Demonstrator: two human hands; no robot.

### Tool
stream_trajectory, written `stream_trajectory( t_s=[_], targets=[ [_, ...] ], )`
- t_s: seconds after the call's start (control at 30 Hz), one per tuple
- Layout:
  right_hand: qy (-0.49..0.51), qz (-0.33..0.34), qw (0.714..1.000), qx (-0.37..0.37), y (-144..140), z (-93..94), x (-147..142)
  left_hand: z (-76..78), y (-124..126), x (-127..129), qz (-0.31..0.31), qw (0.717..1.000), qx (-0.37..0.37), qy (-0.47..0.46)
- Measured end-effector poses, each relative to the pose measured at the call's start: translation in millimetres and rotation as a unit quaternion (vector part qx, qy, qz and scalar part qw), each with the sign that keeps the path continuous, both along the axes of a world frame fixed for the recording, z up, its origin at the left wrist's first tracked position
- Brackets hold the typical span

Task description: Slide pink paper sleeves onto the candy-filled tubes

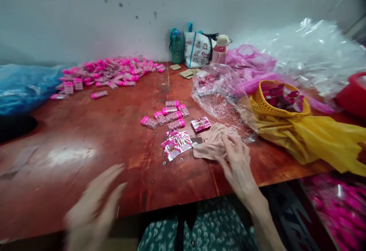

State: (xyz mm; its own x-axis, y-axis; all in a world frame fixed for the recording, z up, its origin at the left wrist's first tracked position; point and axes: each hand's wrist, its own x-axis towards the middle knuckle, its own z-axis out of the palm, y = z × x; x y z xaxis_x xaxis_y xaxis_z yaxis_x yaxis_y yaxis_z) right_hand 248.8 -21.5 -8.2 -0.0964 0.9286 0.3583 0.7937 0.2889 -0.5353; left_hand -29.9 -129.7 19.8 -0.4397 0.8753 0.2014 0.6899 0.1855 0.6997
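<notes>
My left hand (97,201) is over the front left of the table, smeared by motion, with thumb and fingers apart and nothing between them. My right hand (237,159) rests on a crumpled beige cloth (211,142), its fingers spread over the right side. Beside the cloth's top left lies a small shiny pink box (201,124). Left of the cloth are glossy pink printed packets (176,144), with small round bits on the wood below them. Behind these lie several small clear bottles with pink caps (174,116), filled with pinkish balls.
A heap of pink-capped bottles (114,72) lies at the back left, beside a blue plastic bag (23,87). On the right are a yellow basket (259,100) of pink packets, a yellow bag (309,135) and clear plastic (211,91). Bags and a drink bottle (219,51) stand by the wall.
</notes>
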Motion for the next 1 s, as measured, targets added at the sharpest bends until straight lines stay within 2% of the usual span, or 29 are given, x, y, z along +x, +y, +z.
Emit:
stream_trajectory(
  t_s=[0.03,0.07,0.1,0.13,0.2,0.3,0.4,0.53,0.7,0.8,1.0],
  targets=[
    [-0.002,-0.007,1.000,0.002,7,-10.5,11,0.4,26,23,-0.111,0.993,0.025,0.041],
    [0.002,-0.003,1.000,0.004,13,-21.0,19,-0.9,51,50,-0.220,0.972,0.031,0.075],
    [0.007,-0.005,1.000,0.011,16,-30.3,25,-4.3,76,78,-0.303,0.947,0.030,0.100],
    [0.015,-0.004,1.000,0.016,18,-37.5,27,-9.5,98,105,-0.371,0.920,0.032,0.123],
    [0.032,-0.008,0.999,0.027,20,-44.8,27,-24.3,133,151,-0.418,0.897,0.039,0.138],
    [0.051,-0.021,0.998,0.031,21,-43.3,25,-46.8,159,184,-0.426,0.890,0.052,0.156],
    [0.066,-0.041,0.997,0.031,27,-41.0,23,-57.1,165,184,-0.415,0.893,0.061,0.164],
    [0.097,-0.055,0.993,0.033,32,-45.3,23,-51.3,160,173,-0.402,0.898,0.072,0.164],
    [0.145,-0.044,0.988,0.030,30,-49.2,29,-41.7,138,168,-0.376,0.907,0.081,0.170],
    [0.168,-0.040,0.985,0.026,30,-48.1,31,-45.2,130,166,-0.359,0.912,0.078,0.184],
    [0.207,-0.047,0.977,0.022,31,-47.4,31,-59.9,138,162,-0.326,0.918,0.058,0.220]
  ],
)
